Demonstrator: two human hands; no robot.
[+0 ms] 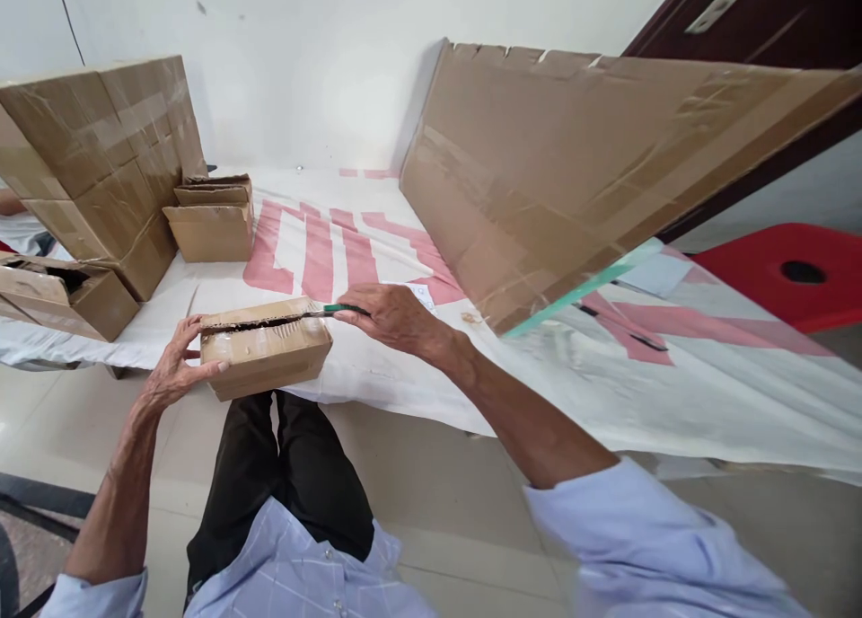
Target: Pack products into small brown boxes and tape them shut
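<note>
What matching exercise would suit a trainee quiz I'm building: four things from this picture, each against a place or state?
1 small cardboard box
2 knife
3 flattened cardboard sheet
4 stool

A red, right of the table
B propped against the wall
C in the right hand, blade at a top seam
D gripped by the left hand at the table edge

Pairs: 1-D, 2-C, 3-B, 4-A

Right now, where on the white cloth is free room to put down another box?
Free: the red-striped patch between the open box and the leaning cardboard; the cloth right of the knife in the right hand. Crowded: the stacked boxes at left, and around the held box.
</note>
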